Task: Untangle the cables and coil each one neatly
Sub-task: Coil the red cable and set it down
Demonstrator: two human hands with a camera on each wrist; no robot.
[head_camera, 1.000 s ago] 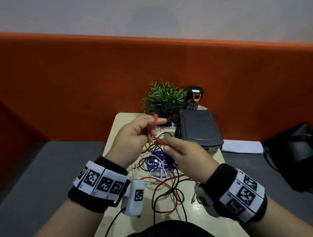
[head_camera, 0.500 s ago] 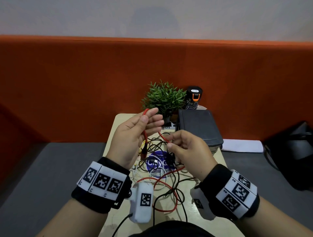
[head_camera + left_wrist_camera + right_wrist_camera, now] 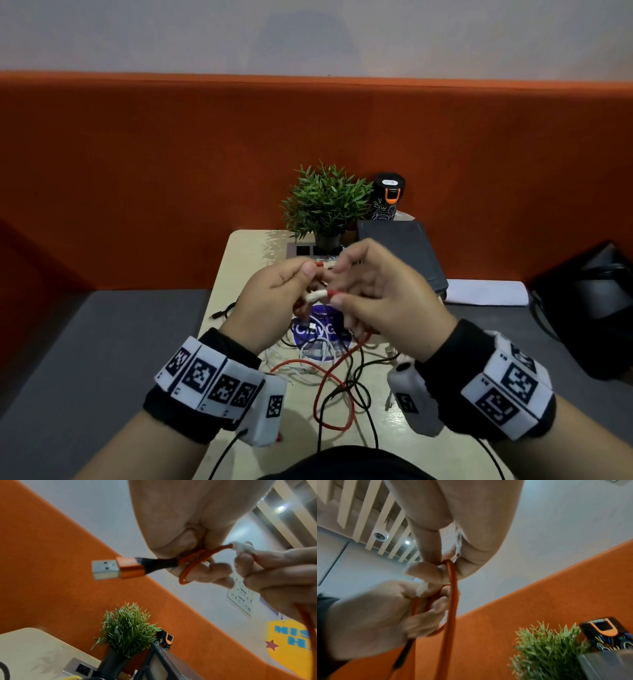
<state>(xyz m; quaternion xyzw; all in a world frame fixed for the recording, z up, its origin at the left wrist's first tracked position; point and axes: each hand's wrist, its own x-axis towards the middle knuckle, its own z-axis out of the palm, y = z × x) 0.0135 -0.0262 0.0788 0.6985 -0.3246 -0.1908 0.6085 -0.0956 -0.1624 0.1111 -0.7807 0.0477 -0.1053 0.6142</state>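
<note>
Both hands are raised above the table and hold a red cable point(image 3: 334, 368). My left hand point(image 3: 301, 281) grips small loops of it, and the orange USB plug point(image 3: 118, 569) sticks out below the fist. My right hand point(image 3: 342, 287) pinches the cable just beside the left, at a short white piece point(image 3: 318, 294). From the right hand's pinch the red cable point(image 3: 452, 588) hangs down to a loop on the table. Black cables point(image 3: 359, 387) and white cables point(image 3: 298, 370) lie tangled under the hands.
On the small beige table point(image 3: 239, 260) stand a potted plant point(image 3: 325, 205), a black bottle point(image 3: 387, 198) and a dark grey box point(image 3: 400, 253) at the back. A socket panel point(image 3: 301, 248) sits by the plant pot. A black bag point(image 3: 589, 308) lies on the right.
The hands have come close together and risen slightly. The left fingers have curled from outstretched to closed round the red loops. The right hand has moved up to the left, pinching the cable.
</note>
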